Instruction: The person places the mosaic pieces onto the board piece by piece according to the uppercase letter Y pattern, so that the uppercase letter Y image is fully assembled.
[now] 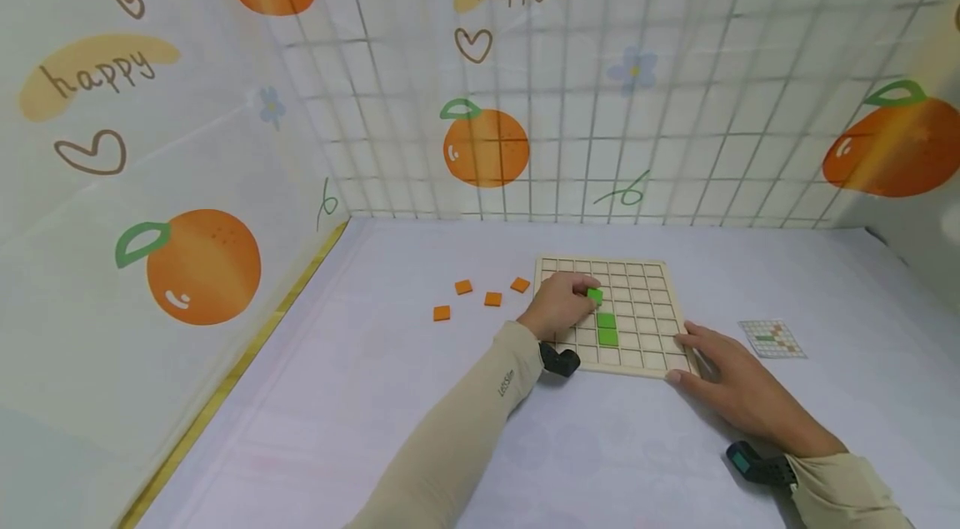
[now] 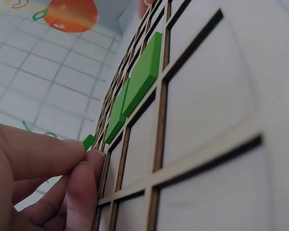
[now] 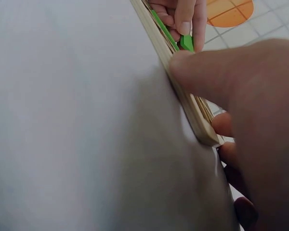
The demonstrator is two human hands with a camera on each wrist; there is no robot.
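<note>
A wooden grid board (image 1: 645, 350) lies flat on the white table. Two green tiles (image 1: 607, 328) sit in adjoining cells near its middle, and they show close up in the left wrist view as green tiles (image 2: 135, 86). My left hand (image 1: 588, 293) pinches a third green tile (image 1: 595, 294) between thumb and fingers, just above a cell beyond those two. The left wrist view has that pinched tile (image 2: 88, 141) at the fingertips (image 2: 79, 159). My right hand (image 1: 686, 354) rests flat against the board's near right corner, its thumb (image 3: 207, 72) pressing the board's edge (image 3: 183, 96).
Several loose orange tiles (image 1: 492, 299) lie on the table left of the board. A small pattern card (image 1: 772, 338) lies to the board's right. Walls printed with oranges (image 1: 487, 147) close in the left and back sides.
</note>
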